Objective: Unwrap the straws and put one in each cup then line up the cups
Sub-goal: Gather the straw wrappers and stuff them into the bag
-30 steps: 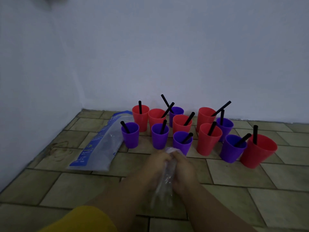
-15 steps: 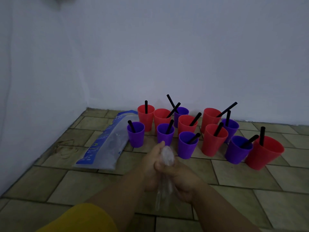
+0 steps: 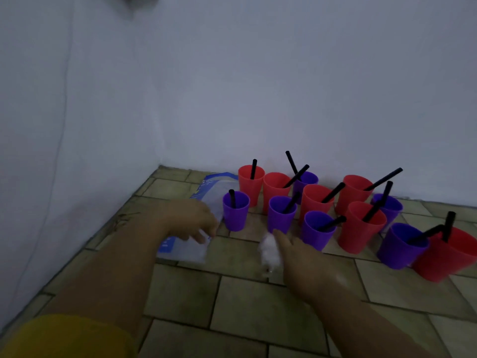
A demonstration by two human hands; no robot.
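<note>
Several red and purple cups stand in a loose cluster by the back wall, each with a black straw, among them a red cup (image 3: 251, 182), a purple cup (image 3: 235, 211) and a purple cup (image 3: 280, 215). My right hand (image 3: 303, 259) is just in front of them and holds a crumpled clear wrapper (image 3: 269, 251) at its thumb side, index finger stretched forward. Off to the left, my left hand (image 3: 191, 222) hovers over the near end of a blue-and-white plastic bag (image 3: 184, 250), its fingers loosely curled down and holding nothing. The picture is blurred by motion.
The bag lies flat on the tiled floor (image 3: 245, 301) left of the cups. White walls meet in a corner (image 3: 158, 161) behind. A large red cup (image 3: 446, 259) and a purple cup (image 3: 401, 245) stand at the far right.
Both hands were squeezing the clear wrapper together. Now my left hand has let go and moved left over the bag, while my right hand keeps the wrapper, crumpled smaller.
</note>
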